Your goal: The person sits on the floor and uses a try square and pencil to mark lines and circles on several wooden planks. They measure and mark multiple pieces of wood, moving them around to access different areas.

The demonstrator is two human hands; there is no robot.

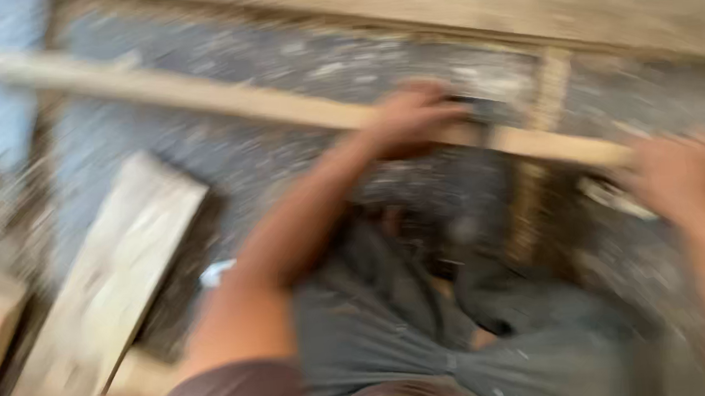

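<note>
Blurred view: left hand point(413, 118) clasps long wooden strip point(193, 93), steadying it; right hand point(677, 172) on strip's far end, grip unclear; plank point(115, 275) nearby.

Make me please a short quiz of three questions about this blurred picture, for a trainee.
1. True or false: both hands are on the long wooden strip.
2. Which hand is nearer the picture's middle? A) left hand B) right hand
3. What lies at lower left on the speckled floor?

Key: 1 true, as far as the blur allows. 2 A. 3 a pale wooden board.
</note>
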